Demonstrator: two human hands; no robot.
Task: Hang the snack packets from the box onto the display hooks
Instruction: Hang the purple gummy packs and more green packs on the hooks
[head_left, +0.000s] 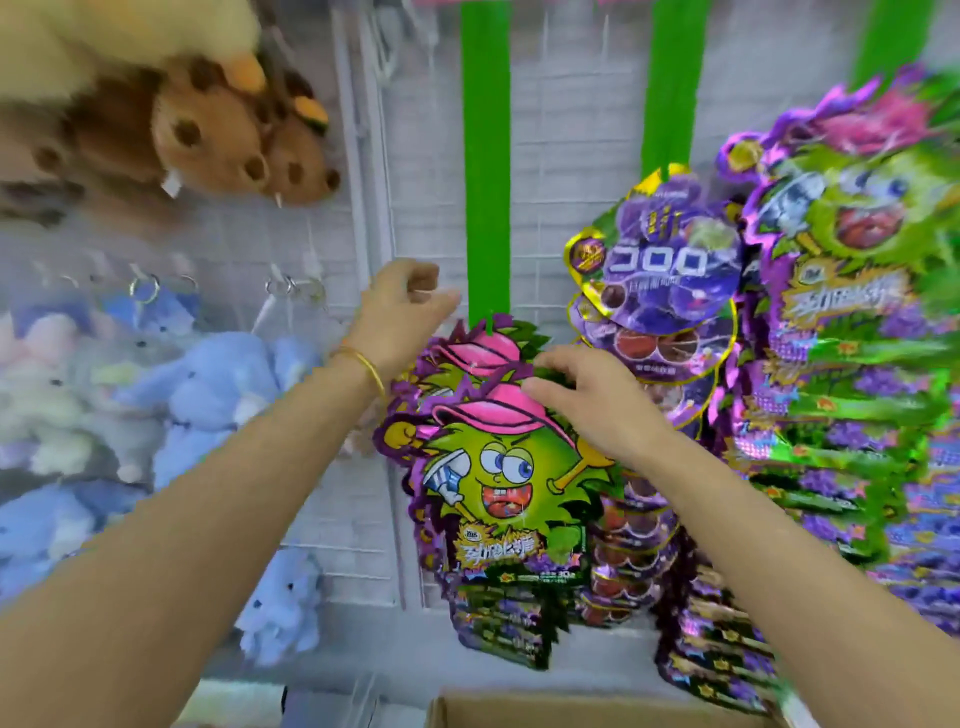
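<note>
My right hand (587, 405) grips the top edge of a snack packet (498, 478) printed with a green monster in a pink cap. It holds the packet in front of a stack of the same packets (475, 348) hanging under a green strip (485, 156). The held packet sits a little lower than the ones behind it. My left hand (405, 306), with a gold bangle on the wrist, hovers just left of the strip above the stack, fingers loosely curled and holding nothing. The hook itself is hidden. The cardboard box (519, 709) shows only its rim at the bottom edge.
Purple grape-candy packets (670, 260) hang to the right, and more monster packets (852, 291) fill the far right. Brown plush toys (218, 135) and blue plush keychains (218, 395) hang on the white wire grid at left.
</note>
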